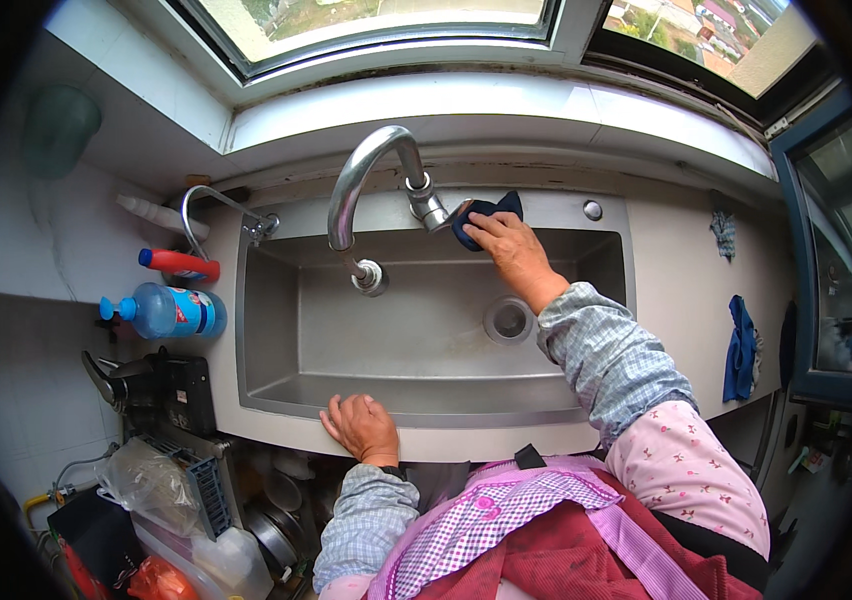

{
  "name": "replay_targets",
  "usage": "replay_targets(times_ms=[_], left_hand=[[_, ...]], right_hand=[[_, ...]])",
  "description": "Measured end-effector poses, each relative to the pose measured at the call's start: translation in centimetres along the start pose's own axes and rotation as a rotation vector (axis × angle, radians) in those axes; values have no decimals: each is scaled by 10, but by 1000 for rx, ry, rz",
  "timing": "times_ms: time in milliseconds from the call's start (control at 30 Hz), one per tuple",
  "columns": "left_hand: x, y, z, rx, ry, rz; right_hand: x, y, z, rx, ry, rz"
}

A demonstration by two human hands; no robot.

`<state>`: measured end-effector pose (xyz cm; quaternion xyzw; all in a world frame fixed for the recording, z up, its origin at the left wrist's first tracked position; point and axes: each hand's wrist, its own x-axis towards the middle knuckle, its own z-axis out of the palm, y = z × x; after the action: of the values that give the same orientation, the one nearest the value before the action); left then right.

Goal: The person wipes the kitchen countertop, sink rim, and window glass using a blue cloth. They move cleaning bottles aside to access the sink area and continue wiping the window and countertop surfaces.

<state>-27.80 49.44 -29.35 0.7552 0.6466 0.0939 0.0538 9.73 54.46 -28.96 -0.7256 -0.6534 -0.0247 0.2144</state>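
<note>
My right hand (pixel 510 253) grips a dark navy cloth (pixel 487 217) at the back rim of a stainless steel sink (pixel 411 337). The cloth touches the end of the lever on the chrome gooseneck faucet (pixel 351 180). Part of that lever is hidden by the cloth. The faucet's spout hangs over the basin, and no water stream shows from it. Below and left of my right hand is the round drain (pixel 510 320) in the basin floor. My left hand (pixel 362 427) lies on the sink's front edge, holding nothing, its fingertips at the rim.
Left of the sink stand a small curved tap (pixel 197 196), a red bottle (pixel 180 265), a blue pump bottle (pixel 171 310) and a black electric kettle (pixel 148 386). Blue cloths (pixel 739 349) lie on the right counter. An open window sash (pixel 831 247) juts in at right.
</note>
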Motion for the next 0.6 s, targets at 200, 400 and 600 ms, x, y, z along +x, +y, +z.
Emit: replay_targets(times_ms=[200, 400, 600], left_hand=[[0, -2, 3, -12, -4, 2], [-1, -3, 4, -4, 22, 9], [0, -2, 4, 23, 25, 12]], right_hand=[[-46, 82, -47, -147, 106, 388], [-31, 47, -17, -67, 177, 279], [-32, 55, -33, 153, 48, 100]])
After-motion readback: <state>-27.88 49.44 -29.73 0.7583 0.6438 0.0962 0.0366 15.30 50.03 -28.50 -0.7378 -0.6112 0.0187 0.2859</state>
